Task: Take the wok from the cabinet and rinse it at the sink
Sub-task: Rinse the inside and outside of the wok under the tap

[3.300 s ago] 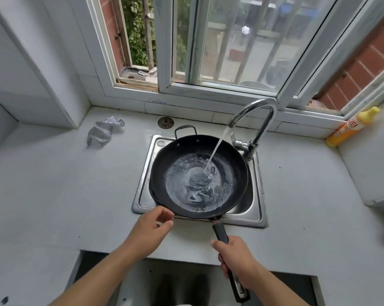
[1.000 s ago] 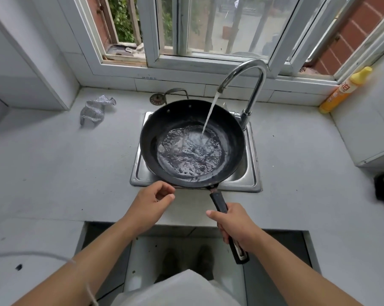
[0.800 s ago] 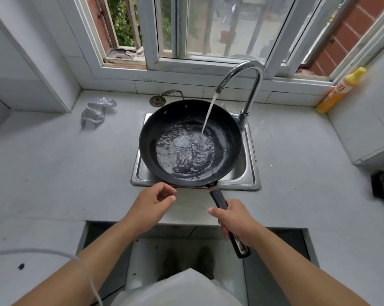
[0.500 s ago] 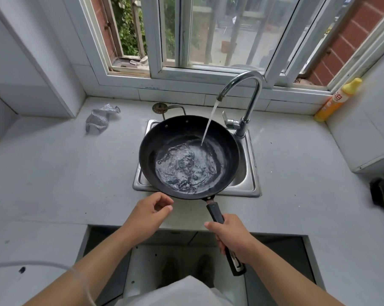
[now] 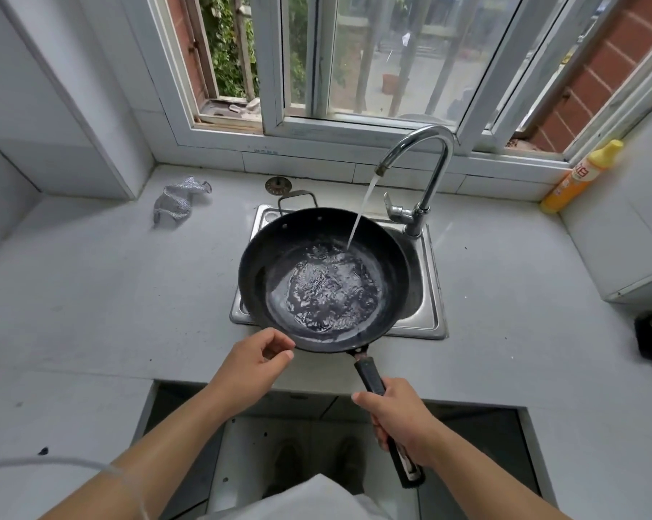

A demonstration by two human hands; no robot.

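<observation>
Wok [image 5: 268, 272] shifted nearer over sink [image 5: 435, 294]; grey counter [image 5: 110, 294], window [image 5: 354, 69] behind.

Right hand [image 5: 403, 418] fisted; left hand [image 5: 255, 364] loosely curled.

The wok [image 5: 324, 279] is black and round, with a long dark handle [image 5: 369, 375] and a small loop handle [image 5: 298, 198] on its far rim. It sits over the steel sink [image 5: 431, 294], covering most of the basin. Rippling water pools in its bottom, and the tap's stream [image 5: 362, 212] lands near the far right wall.
</observation>
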